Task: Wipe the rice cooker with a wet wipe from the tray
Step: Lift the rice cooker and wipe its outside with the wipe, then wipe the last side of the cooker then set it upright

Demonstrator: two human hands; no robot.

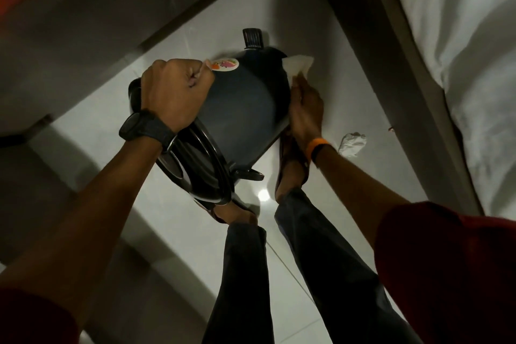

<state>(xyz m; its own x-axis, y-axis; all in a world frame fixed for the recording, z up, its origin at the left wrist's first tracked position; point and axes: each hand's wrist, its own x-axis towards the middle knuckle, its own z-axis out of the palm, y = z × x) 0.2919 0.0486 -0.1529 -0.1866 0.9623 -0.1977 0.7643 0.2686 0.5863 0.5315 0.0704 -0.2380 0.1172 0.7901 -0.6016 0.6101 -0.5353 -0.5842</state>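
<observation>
A dark blue rice cooker [240,109] is held tilted in the air above the floor, its lid [195,165] facing toward me at the lower left and a black side handle [252,38] at the top. My left hand [174,92] is closed around its left rim, near a colourful round sticker [225,64]. My right hand [305,105] presses a white wet wipe [297,64] against the cooker's right side. No tray is in view.
A crumpled white wipe [352,144] lies on the pale tiled floor [335,22] to the right. My legs and sandalled feet [290,173] stand below the cooker. A bed with white sheets [460,36] runs along the right, and dark furniture [83,8] sits at the upper left.
</observation>
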